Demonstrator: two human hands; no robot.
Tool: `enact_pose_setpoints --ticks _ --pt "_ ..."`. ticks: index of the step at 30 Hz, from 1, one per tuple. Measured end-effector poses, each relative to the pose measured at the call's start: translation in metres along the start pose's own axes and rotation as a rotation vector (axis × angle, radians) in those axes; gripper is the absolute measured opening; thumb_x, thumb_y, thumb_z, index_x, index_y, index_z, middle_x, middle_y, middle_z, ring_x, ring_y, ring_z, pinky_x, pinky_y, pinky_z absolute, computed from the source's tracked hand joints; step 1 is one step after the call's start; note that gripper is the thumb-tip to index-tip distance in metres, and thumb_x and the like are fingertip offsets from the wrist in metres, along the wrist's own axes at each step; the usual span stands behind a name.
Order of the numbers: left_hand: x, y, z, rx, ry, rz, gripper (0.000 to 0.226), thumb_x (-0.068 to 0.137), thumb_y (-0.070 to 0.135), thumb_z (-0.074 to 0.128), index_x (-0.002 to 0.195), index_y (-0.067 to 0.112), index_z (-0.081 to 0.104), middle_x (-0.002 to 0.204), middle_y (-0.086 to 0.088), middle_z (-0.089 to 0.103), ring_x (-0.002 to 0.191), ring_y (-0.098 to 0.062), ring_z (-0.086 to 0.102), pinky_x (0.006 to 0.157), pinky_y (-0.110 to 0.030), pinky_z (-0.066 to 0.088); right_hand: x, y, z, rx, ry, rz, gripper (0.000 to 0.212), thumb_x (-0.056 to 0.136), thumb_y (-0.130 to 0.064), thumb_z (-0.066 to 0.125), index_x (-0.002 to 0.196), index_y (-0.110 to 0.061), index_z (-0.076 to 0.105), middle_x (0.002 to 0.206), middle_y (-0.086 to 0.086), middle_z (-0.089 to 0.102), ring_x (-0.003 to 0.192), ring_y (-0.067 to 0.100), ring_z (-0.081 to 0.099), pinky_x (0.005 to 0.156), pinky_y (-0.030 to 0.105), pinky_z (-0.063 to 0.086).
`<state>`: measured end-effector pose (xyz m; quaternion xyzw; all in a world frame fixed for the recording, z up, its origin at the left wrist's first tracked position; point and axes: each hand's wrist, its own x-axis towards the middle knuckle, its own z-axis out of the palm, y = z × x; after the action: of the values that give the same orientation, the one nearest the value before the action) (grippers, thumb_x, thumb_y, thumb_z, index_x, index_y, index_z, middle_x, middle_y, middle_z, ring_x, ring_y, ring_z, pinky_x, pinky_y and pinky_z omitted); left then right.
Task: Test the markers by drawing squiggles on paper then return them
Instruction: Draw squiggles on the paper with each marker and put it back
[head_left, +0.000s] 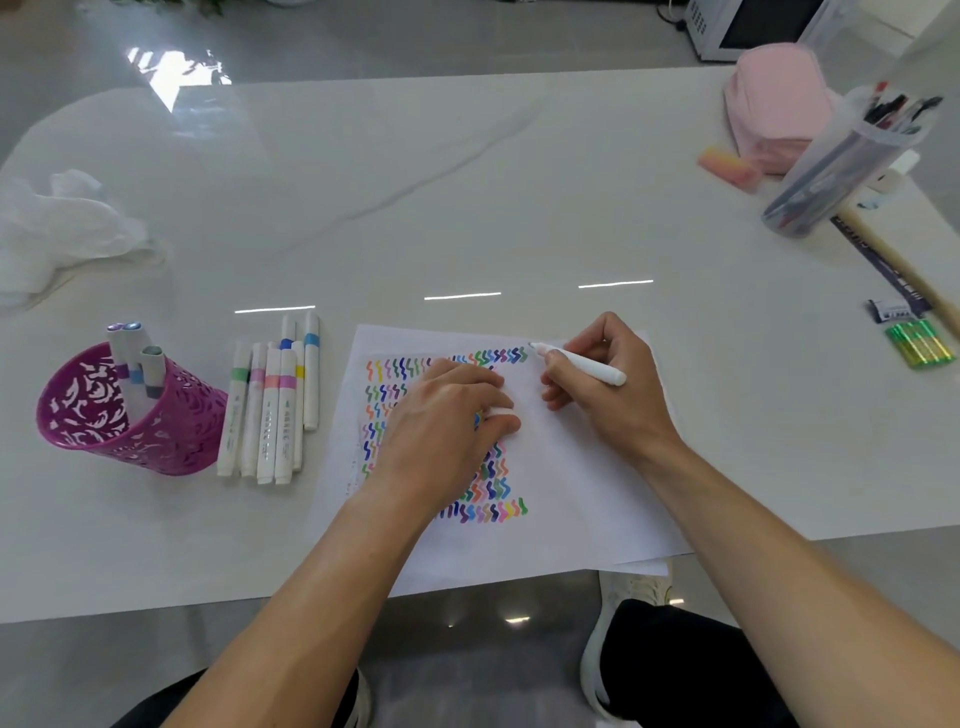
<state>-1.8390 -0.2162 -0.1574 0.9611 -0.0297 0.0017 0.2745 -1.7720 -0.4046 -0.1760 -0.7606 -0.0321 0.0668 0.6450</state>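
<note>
The left hand (441, 415) hides many squiggles (395, 369), perhaps gripping a cap (501, 413).

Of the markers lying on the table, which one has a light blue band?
The rightmost marker, nearest the paper; its neighbours show other colours, such as green, pink and yellow.

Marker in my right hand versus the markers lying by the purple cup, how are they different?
The marker in the right hand is uncapped, tip at the paper, what looks like its cap in the left hand; the lying markers are capped. It is gripped in the fingers and slanted; they lie flat on the table, side by side. Both have white barrels.
</note>
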Motion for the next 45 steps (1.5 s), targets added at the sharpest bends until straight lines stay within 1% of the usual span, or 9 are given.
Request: enact_pose_setpoints --ticks 4,10,15,22,33,39,42,45 --pt "0.000 0.001 0.002 -0.005 0.012 -0.010 0.020 0.092 0.041 0.068 0.105 0.030 0.078 0.125 0.021 0.064 0.121 -0.002 0.045 0.092 -0.017 0.031 0.001 0.000 0.000 -0.007 -0.006 0.012 0.030 0.088 -0.029 0.078 0.086 -0.013 0.053 0.075 0.010 0.076 0.065 0.030 0.075 0.061 0.041 0.062" --pt "0.000 0.001 0.002 -0.010 0.010 -0.021 0.020 0.092 0.041 0.068 0.105 0.030 0.079 0.125 0.021 0.064 0.121 -0.002 0.044 0.092 -0.018 0.033 0.001 0.002 0.001 -0.036 -0.009 0.026 0.029 0.089 -0.028 0.079 0.085 -0.015 0.053 0.074 0.008 0.076 0.064 0.028 0.076 0.059 0.037 0.060" --pt "0.001 0.002 0.003 -0.003 0.017 -0.024 0.021 0.092 0.042 0.068 0.105 0.030 0.078 0.125 0.021 0.064 0.121 -0.003 0.045 0.091 -0.019 0.032 0.001 0.001 0.001 -0.048 -0.006 0.036 0.030 0.087 -0.030 0.079 0.083 -0.015 0.053 0.073 0.010 0.075 0.063 0.029 0.075 0.057 0.034 0.058" --pt "0.000 0.003 0.006 -0.003 0.057 -0.033 0.020 0.091 0.042 0.069 0.103 0.029 0.079 0.122 0.019 0.067 0.118 -0.004 0.047 0.090 -0.019 0.031 0.001 0.000 0.001 -0.079 0.006 0.036 0.030 0.087 -0.024 0.081 0.080 -0.015 0.053 0.072 0.010 0.075 0.060 0.027 0.074 0.055 0.034 0.056" --pt "0.000 0.005 0.009 -0.034 0.101 -0.092 0.018 0.089 0.043 0.071 0.099 0.031 0.081 0.118 0.020 0.069 0.118 -0.005 0.049 0.091 -0.018 0.028 -0.001 -0.003 0.001 -0.101 0.058 0.049 0.035 0.086 -0.020 0.082 0.075 -0.017 0.049 0.067 0.009 0.074 0.052 0.020 0.070 0.046 0.026 0.049" --pt "0.000 0.004 0.009 -0.040 0.092 -0.103 0.018 0.089 0.043 0.072 0.100 0.031 0.080 0.120 0.020 0.069 0.119 -0.005 0.048 0.092 -0.017 0.026 -0.002 -0.003 -0.001 -0.107 0.009 0.053 0.035 0.085 -0.018 0.083 0.073 -0.017 0.050 0.066 0.007 0.074 0.053 0.020 0.070 0.047 0.024 0.049" --pt "0.001 0.005 0.007 -0.034 0.096 -0.096 0.018 0.089 0.042 0.072 0.101 0.031 0.080 0.119 0.020 0.069 0.118 -0.004 0.049 0.092 -0.017 0.026 -0.002 -0.005 -0.001 -0.071 0.025 0.049 0.034 0.085 -0.018 0.082 0.075 -0.016 0.050 0.067 0.008 0.075 0.053 0.020 0.069 0.047 0.024 0.048" --pt "0.002 0.003 0.003 -0.008 0.059 -0.076 0.021 0.090 0.045 0.069 0.103 0.032 0.079 0.119 0.021 0.069 0.119 -0.002 0.052 0.093 -0.018 0.030 -0.002 -0.008 -0.001 0.017 0.064 0.032 0.032 0.086 -0.013 0.079 0.077 -0.016 0.049 0.065 0.010 0.073 0.051 0.021 0.066 0.046 0.026 0.047"
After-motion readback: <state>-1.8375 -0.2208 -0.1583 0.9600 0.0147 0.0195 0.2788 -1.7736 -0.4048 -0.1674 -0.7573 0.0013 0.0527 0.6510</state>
